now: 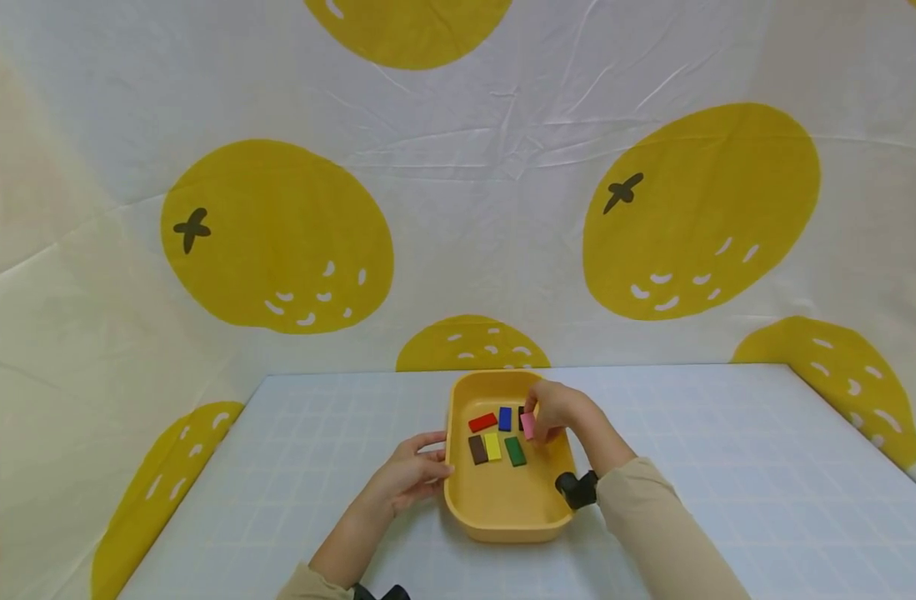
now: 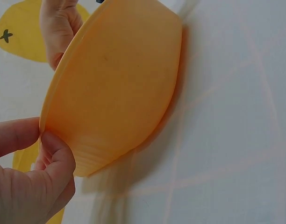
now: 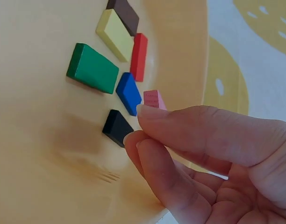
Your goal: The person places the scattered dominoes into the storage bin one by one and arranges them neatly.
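Note:
A yellow-orange plastic tray [image 1: 506, 504] stands on the table, with small flat rectangular blocks lying in it. My left hand [image 1: 412, 473] grips the tray's left rim; in the left wrist view the thumb and a finger pinch that edge. Over the tray's far right part, my right hand [image 1: 558, 406] pinches a pink block [image 1: 528, 426] between thumb and fingers. Just beneath those fingertips lies a black block [image 3: 117, 128], partly covered in the head view. Close by are a blue block [image 1: 505, 418], a red block [image 1: 483, 422] and a green block [image 1: 515, 451].
A brown block [image 1: 478, 450] and a yellow block [image 1: 492, 447] lie side by side at the tray's left. The table [image 1: 292, 500] has a pale checked cover. Behind it hangs a white cloth [image 1: 488, 208] printed with big yellow fruit.

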Demonstrator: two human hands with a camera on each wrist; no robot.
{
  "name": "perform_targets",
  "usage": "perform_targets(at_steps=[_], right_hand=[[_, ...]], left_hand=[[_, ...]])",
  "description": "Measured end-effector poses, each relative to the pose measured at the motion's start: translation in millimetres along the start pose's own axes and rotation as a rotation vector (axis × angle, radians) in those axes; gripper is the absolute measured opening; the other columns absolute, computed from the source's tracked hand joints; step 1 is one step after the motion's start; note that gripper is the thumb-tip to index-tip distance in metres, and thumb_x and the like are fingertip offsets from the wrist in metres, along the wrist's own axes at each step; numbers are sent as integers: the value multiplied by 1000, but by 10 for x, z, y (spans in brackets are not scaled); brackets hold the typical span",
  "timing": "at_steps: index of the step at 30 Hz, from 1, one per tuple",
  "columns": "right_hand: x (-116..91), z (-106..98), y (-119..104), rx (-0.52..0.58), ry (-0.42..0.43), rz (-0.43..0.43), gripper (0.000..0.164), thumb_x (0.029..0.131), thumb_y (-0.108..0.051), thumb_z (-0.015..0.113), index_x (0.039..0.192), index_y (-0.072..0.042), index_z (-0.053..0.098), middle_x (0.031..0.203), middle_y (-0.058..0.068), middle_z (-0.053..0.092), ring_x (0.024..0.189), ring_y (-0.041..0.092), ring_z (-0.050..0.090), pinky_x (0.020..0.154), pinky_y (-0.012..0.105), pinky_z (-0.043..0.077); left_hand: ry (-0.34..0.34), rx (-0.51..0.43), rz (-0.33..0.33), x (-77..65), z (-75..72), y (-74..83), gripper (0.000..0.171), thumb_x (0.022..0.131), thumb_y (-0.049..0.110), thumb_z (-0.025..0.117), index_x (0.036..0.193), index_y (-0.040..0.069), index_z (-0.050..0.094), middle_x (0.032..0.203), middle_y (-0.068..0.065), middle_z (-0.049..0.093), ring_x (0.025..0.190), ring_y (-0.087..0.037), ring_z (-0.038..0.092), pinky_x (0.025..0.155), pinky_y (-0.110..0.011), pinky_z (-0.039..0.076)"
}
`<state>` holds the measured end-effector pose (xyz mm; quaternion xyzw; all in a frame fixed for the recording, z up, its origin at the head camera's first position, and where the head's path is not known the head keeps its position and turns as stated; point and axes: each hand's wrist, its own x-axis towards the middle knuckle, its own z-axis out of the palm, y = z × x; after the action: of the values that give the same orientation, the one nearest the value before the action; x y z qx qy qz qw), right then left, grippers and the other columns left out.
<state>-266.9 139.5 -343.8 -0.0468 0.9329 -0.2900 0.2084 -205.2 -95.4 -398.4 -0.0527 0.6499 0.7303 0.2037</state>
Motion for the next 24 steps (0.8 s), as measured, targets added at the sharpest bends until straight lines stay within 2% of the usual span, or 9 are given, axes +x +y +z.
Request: perform_targets(at_steps=[3,7,10,15,18,24], right_hand=[[5,-2,-8,-19,-6,-6,42,63,9,78,98,-1,58,84,11,54,64,20,58,62,28,53],[-11,-38,1,-6,-17,-9,52,63,7,78,111,2,58,93,12,55,64,19,58,63,28,53],[-31,-100,48,95,-10,-31,58,65,5,76,119,4,55,94,13,57,63,19,58,65,30,53],[-92,-263,232,314,-17,-124,50,72,5,70,119,10,52,82,13,56,64,19,59,68,36,54],[-144,-350,372,360,-38,-160,47,77,3,68,120,11,51,84,13,55,70,21,59,71,38,54],[-235,-438,606,392,-35,-155,45,80,-3,69,120,4,52,91,14,55,83,30,59,75,38,53]], left_hand=[[4,2,0,-6,5,2,58,82,-11,57,136,-4,36,106,-16,55,80,-18,56,70,-29,51],[-1,4,4,-13,7,11,58,82,-11,58,136,-4,36,107,-16,56,80,-18,56,71,-29,51],[0,2,1,-9,4,16,58,82,-11,58,136,-4,36,105,-15,56,80,-18,56,70,-29,51],[3,5,3,5,2,12,58,82,-11,58,136,-4,37,103,-13,55,79,-17,56,68,-28,50],[6,14,-3,10,3,-1,58,82,-11,59,136,-4,37,105,-14,56,80,-18,56,68,-28,51],[2,13,1,14,-4,-11,58,82,-11,59,135,-4,37,107,-15,55,82,-19,57,69,-29,51]])
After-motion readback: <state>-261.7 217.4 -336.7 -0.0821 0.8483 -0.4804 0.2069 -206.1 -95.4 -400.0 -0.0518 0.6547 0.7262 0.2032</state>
